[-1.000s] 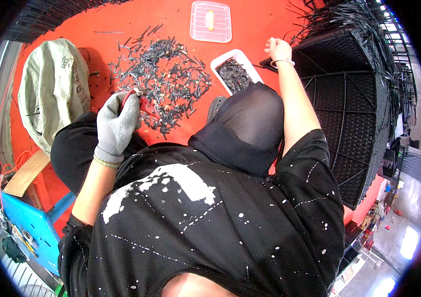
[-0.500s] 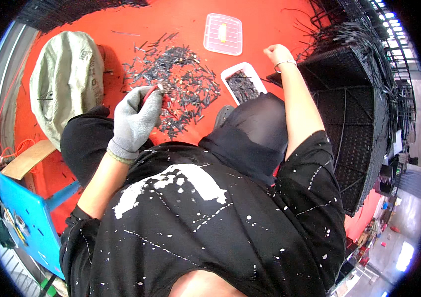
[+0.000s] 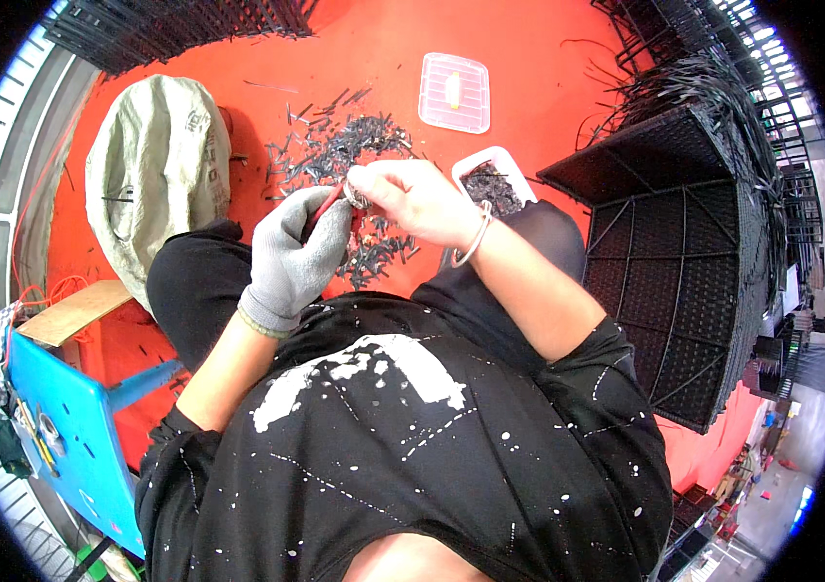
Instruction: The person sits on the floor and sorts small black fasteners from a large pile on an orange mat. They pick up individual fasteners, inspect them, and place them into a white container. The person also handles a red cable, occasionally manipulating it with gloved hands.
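My left hand (image 3: 298, 254), in a grey glove, is closed around a slim red-handled tool (image 3: 328, 206); its working end is hidden by my fingers. The fingertips of my bare right hand (image 3: 412, 199) are pinched together right beside the tool and the gloved fingers. What they grip is too small to make out. A white bracelet circles that wrist. Beneath both hands, short black strips (image 3: 354, 141) lie in a loose pile on the red floor (image 3: 364, 58). Just beyond my right wrist stands a white tub (image 3: 526, 184) with dark pieces inside.
A clear plastic lid (image 3: 454, 93) lies farther off on the floor. To the left are a pale sack (image 3: 158, 165), a wooden board (image 3: 78, 313) and a blue stool (image 3: 68, 417) with tools on it. Black woven panels (image 3: 675, 281) with loose strands stand close on my right.
My right hand has come in from beside the tub to meet the left, its fingertips now at the tool. My left hand keeps its hold; the whole view has shifted slightly.
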### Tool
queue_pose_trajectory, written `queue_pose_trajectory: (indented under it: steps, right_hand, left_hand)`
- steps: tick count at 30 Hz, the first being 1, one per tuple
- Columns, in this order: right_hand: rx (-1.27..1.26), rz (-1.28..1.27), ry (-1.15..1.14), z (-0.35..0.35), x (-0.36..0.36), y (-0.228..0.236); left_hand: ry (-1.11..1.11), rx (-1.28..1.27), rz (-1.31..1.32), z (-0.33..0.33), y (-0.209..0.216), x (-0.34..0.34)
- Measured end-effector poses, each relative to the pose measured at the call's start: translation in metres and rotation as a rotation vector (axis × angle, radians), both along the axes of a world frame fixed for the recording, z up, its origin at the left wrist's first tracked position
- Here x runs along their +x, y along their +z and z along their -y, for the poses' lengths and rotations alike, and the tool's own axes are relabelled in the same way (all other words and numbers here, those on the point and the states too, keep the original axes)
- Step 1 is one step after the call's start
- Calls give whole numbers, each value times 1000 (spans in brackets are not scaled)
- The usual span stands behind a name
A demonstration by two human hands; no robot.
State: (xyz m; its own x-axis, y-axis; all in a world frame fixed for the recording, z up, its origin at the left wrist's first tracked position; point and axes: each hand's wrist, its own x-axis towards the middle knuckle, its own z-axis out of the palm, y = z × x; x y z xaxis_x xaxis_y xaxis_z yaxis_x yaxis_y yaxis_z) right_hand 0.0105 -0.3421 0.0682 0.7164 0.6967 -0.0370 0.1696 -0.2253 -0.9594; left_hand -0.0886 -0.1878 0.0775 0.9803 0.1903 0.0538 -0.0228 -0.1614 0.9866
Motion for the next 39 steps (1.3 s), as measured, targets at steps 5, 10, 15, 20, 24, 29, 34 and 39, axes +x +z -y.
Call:
queue_pose_trajectory:
  steps: [5, 10, 15, 20, 24, 29, 34, 39]
  right_hand:
    - [19, 72, -97, -6, -12, 1]
    - [16, 155, -191, -9, -26, 11]
    - [-32, 289, -162, -4, -23, 15]
    - [18, 297, -182, -3, -22, 9]
    - [90, 260, -197, -4, -24, 7]
    - [152, 226, -219, -5, -26, 2]
    - [48, 288, -189, 0, -22, 5]
    - [29, 214, -141, 4, -17, 7]
  left_hand:
    - [19, -112, -23, 1, -1, -3]
    - [38, -49, -6, 0, -3, -7]
    - [12, -46, -23, -1, -3, -8]
    - [2, -12, 24, 0, -2, -7]
    - [-14, -108, -29, 1, 5, -9]
    - [-16, -173, -95, 2, 9, -8]
    - [-24, -54, -99, 1, 13, -9]
    - [-22, -47, -54, 1, 12, -8]
